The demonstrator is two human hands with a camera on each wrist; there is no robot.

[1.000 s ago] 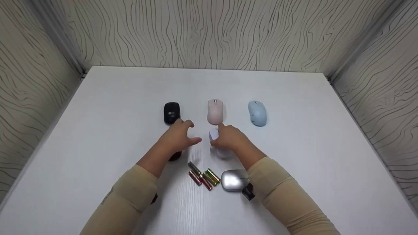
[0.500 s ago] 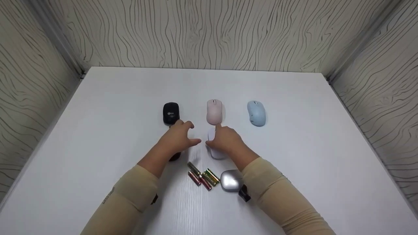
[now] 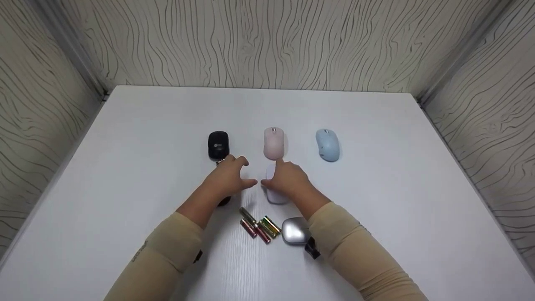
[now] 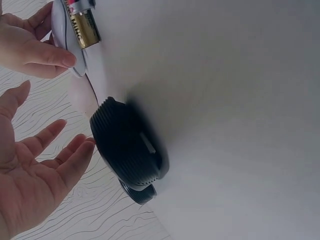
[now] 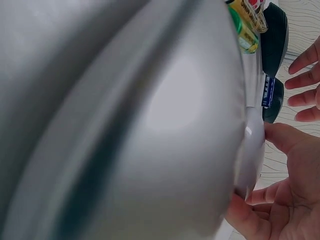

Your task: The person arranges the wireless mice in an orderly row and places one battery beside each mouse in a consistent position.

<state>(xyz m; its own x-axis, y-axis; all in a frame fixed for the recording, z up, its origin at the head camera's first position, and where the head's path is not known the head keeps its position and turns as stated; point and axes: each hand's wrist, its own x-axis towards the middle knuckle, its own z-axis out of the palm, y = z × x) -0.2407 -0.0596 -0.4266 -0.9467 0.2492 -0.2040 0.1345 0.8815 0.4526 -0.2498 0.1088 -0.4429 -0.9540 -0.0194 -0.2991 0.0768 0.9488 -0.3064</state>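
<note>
While the right grip (image 3: 286,177) pinches a white mouse (image 3: 277,197) between thumb and fingers, the left grip (image 3: 225,175) hangs with its fingers apart, holding nothing. Dark mouse (image 4: 127,142) under the left grip, mostly hidden in the head view; left wrist view shows a fingertip close by its edge, contact uncertain. Black mouse (image 3: 218,145) just beyond the left grip. Pink mouse (image 3: 273,143) just past the right grip's fingertips; blue mouse (image 3: 328,145) farther out, to that grip's right. Loose batteries (image 3: 267,228) clustered on the table (image 3: 397,167), nearer the person than both grips. Silver mouse (image 3: 294,230) beside them, below the right grip, partly covered by a sleeve (image 3: 363,246).
</note>
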